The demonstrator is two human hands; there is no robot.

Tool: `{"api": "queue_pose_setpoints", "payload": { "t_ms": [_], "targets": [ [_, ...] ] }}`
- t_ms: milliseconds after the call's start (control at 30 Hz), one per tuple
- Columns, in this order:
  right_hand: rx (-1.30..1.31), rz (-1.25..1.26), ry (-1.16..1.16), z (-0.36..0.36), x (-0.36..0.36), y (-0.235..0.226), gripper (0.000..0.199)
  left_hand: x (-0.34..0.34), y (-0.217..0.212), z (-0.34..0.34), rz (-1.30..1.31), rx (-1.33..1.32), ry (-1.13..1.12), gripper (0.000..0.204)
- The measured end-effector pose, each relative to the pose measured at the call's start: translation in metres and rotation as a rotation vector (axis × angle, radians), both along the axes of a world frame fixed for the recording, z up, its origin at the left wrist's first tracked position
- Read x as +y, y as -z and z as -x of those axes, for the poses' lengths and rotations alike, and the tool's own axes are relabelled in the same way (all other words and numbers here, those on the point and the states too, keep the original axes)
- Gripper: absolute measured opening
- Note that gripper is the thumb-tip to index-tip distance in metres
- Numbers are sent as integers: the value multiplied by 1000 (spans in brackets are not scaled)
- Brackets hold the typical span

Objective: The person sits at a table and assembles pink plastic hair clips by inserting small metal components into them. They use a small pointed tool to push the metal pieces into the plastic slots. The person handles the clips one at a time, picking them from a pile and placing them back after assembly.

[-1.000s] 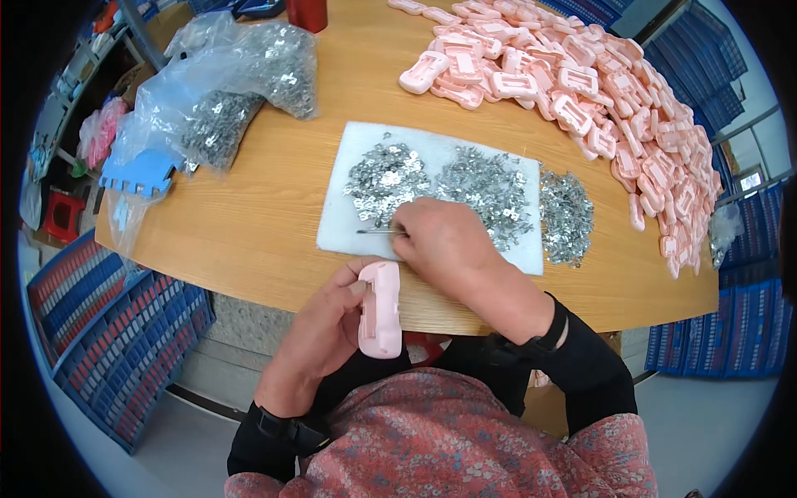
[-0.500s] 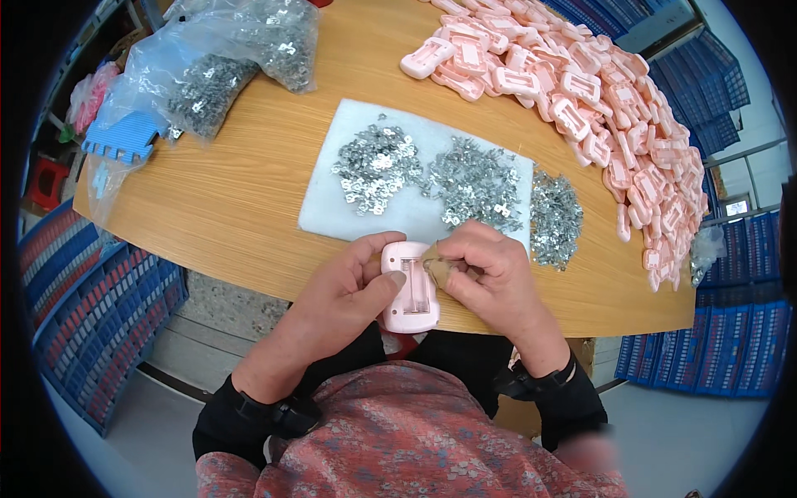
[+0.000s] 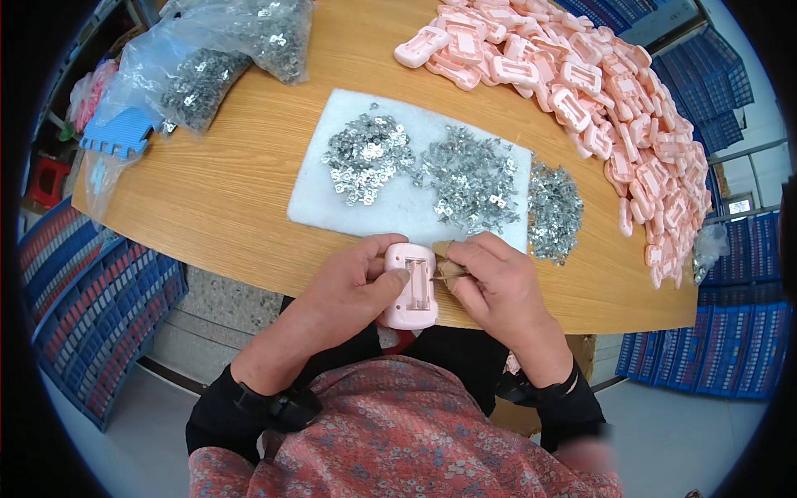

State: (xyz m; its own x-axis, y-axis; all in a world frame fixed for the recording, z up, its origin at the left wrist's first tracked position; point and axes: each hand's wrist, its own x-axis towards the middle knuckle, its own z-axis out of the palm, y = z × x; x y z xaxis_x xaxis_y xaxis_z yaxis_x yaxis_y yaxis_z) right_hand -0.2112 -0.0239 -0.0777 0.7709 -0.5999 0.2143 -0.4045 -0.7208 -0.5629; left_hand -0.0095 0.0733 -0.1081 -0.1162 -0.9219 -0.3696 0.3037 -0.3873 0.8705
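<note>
My left hand (image 3: 353, 278) is closed around the left side of a pale pink plastic battery housing (image 3: 400, 317), its thumb lying on the front by the slots. The housing has a long recessed compartment in its face and small holes along the left side. At the housing's right edge is my right hand (image 3: 502, 286), with tan coverings on its fingertips. Thumb and fingers are pinched together there; a thin dark sliver shows at the tips, too small to name. Beyond the hands, small silvery metal clips (image 3: 365, 158) lie in heaps on a white foam sheet (image 3: 311, 199).
Another heap of metal pieces (image 3: 554, 212) lies just right of the foam. Many pink housings (image 3: 581, 76) are piled along the table's right side. Clear bags of metal parts (image 3: 203, 87) and a blue interlocking mat (image 3: 118, 133) sit at the far left. Blue racks (image 3: 100, 307) stand beside the wooden table (image 3: 207, 183).
My right fingertips have drawn back from over the compartment to the housing's right edge. The left hand keeps its hold on the housing. The view has shifted slightly.
</note>
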Motion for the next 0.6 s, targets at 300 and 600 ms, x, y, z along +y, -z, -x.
{"api": "queue_pose_setpoints", "payload": {
  "t_ms": [300,600],
  "targets": [
    [8,-10,327,58,-3,9,17,7,15,-4,38,-2,-88,45],
    [124,420,318,117,-9,39,22,-1,-3,6,8,-28,-18,44]
  ]
}}
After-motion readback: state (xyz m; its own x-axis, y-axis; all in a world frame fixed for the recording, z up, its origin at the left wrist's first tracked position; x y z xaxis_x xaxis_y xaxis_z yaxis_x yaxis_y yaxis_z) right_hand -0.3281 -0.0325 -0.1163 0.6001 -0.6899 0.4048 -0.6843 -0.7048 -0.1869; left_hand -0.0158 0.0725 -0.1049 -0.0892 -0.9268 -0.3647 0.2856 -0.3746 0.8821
